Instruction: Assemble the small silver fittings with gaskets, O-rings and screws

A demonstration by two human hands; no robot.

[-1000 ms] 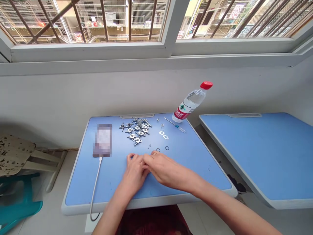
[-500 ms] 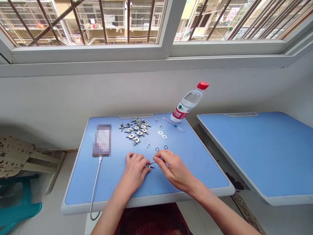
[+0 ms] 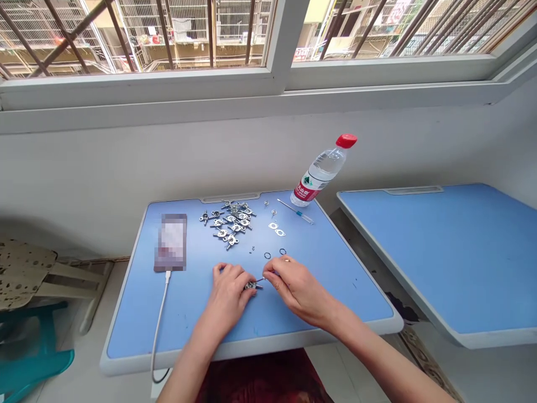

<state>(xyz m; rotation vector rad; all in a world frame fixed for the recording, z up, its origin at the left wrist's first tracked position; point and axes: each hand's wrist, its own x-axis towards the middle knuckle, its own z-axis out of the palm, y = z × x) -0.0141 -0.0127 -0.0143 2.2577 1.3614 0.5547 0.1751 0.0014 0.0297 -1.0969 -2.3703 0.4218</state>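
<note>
My left hand (image 3: 230, 290) rests on the blue table with its fingers closed on a small metal valve-like fitting (image 3: 250, 285) that has a thin stem. Part of the fitting is hidden under the fingertips. To its right, my right hand (image 3: 291, 284) pinches a thin, dark metal rod (image 3: 260, 279), whose far end reaches the fitting; its other end is hidden in the fingers. Just beyond my right hand lie two black rubber rings (image 3: 267, 256). Two flat metal gaskets (image 3: 277, 229) and a few tiny parts (image 3: 253, 248) are further back.
A pile of similar metal fittings (image 3: 232, 221) lies at the back middle. A screwdriver with a clear handle (image 3: 304, 216) and a water bottle (image 3: 319, 174) stand at the back right. On the left is a phone (image 3: 171, 243) with a white cable (image 3: 159, 324). A second blue table (image 3: 444, 252) is at right.
The view has shifted slightly. Both hands keep nearly the same pose, with the rod's end still at the fitting.
</note>
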